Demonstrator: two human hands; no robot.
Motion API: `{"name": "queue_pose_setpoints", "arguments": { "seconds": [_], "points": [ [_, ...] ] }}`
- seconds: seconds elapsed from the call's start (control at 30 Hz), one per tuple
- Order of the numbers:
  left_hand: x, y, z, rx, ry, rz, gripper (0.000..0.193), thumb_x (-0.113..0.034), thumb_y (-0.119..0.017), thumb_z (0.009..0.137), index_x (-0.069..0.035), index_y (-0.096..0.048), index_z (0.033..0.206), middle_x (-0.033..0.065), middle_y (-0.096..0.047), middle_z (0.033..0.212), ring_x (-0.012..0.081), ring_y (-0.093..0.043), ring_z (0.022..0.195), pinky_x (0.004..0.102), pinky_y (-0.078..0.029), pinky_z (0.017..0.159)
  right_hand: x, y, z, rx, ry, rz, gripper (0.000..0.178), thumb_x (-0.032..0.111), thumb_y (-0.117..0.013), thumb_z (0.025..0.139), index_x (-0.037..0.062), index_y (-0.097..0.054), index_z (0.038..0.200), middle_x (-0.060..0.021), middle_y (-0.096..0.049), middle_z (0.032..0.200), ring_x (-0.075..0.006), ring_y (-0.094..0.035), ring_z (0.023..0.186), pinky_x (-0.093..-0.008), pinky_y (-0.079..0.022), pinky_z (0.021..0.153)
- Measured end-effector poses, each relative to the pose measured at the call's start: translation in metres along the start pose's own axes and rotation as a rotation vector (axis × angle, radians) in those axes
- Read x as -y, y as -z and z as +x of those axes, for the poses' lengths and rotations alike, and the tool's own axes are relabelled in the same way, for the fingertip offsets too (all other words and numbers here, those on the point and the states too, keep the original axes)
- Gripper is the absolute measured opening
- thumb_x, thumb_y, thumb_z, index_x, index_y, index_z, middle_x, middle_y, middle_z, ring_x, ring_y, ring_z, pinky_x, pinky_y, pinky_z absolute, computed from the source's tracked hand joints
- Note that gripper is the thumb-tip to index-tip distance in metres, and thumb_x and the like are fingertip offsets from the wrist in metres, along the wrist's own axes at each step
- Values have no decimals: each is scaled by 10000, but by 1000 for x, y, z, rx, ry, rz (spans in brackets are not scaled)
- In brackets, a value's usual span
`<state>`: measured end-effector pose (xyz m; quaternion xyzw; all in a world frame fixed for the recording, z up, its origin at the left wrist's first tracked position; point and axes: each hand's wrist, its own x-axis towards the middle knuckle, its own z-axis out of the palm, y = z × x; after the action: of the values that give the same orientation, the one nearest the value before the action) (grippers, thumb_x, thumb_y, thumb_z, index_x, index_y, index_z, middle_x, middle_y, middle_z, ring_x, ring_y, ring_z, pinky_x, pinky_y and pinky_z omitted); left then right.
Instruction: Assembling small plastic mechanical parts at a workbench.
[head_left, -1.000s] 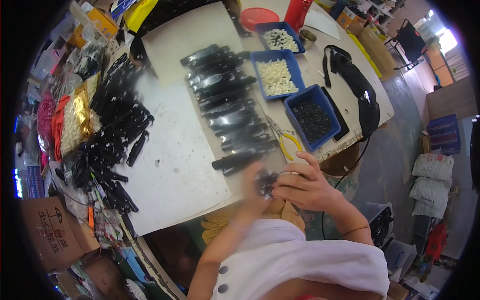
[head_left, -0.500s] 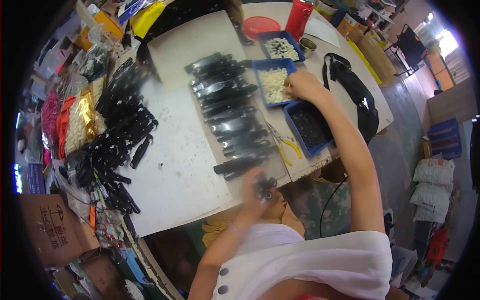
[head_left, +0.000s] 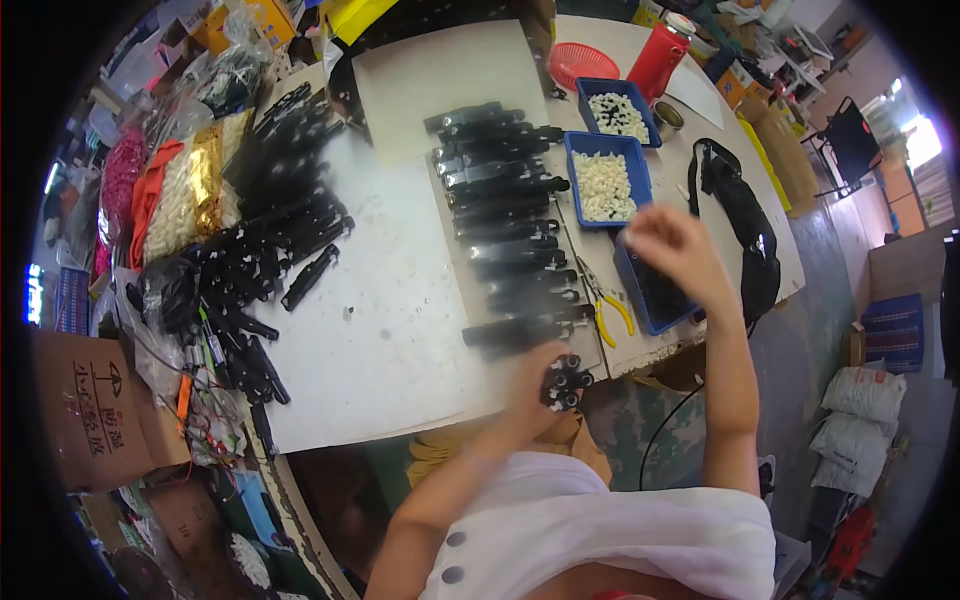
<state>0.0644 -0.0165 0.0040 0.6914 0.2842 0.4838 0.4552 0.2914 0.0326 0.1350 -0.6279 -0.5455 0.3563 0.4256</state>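
My left hand (head_left: 532, 392), near the table's front edge, is closed around a bundle of slim black tubes (head_left: 566, 380) with round hollow ends. My right hand (head_left: 672, 248) hangs over the nearest blue tray (head_left: 650, 322), its fingers pinched together. Blur hides what they hold, if anything; a pale speck shows at the fingertips. Just beyond it, a second blue tray (head_left: 643, 170) is filled with small off-white pieces (head_left: 603, 186). Between my hands and the far board runs a column of black tubes (head_left: 510, 255) laid side by side. Yellow-handled pliers (head_left: 612, 312) rest beside them.
A third blue tray (head_left: 655, 128) has white and black pieces. Behind it stand a red flask (head_left: 660, 60), a red basket (head_left: 583, 66) and a metal cup (head_left: 668, 117). A black bag (head_left: 745, 225) lies at right; a heap of black tubes (head_left: 265, 245) covers the table's left.
My right hand has lifted out of the off-white pieces and come nearer, over the nearest tray. My left hand keeps its bundle, turned so more tube ends show. The whole view has shifted.
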Motion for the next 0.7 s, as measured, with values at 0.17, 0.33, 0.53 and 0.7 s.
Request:
{"name": "queue_pose_setpoints", "arguments": {
  "seconds": [0.17,0.33,0.53,0.7],
  "points": [
    [1,7,6,186,-29,72,594,-86,-763,624,-73,-483,1147,140,-569,1039,316,-588,929,358,-484,785,27,-33,-97,220,237,-231,118,38,-624,785,11,-594,895,-102,-603,870,-252,-589,782,-313,-475,720],
    [12,8,-5,258,4,1,643,-183,-765,649,-75,-460,1204,158,-502,1208,348,-483,1127,407,-381,941,14,-58,-121,0,214,-191,153,15,-696,694,15,-630,833,-86,-632,802,-228,-610,726,-289,-484,641],
    [13,6,-6,240,26,-13,626,-205,-763,666,-72,-462,1198,159,-503,1207,349,-489,1111,409,-386,935,9,-61,-108,-27,394,-287,201,14,-755,601,27,-646,770,-67,-628,747,-208,-604,690,-281,-475,600],
    [13,6,-6,243,13,-2,626,-196,-763,664,-70,-462,1198,159,-500,1210,345,-489,1109,407,-388,934,0,-55,-102,72,563,-276,151,51,-705,662,40,-650,801,-69,-618,792,-236,-592,710,-323,-483,625]
  ]
}}
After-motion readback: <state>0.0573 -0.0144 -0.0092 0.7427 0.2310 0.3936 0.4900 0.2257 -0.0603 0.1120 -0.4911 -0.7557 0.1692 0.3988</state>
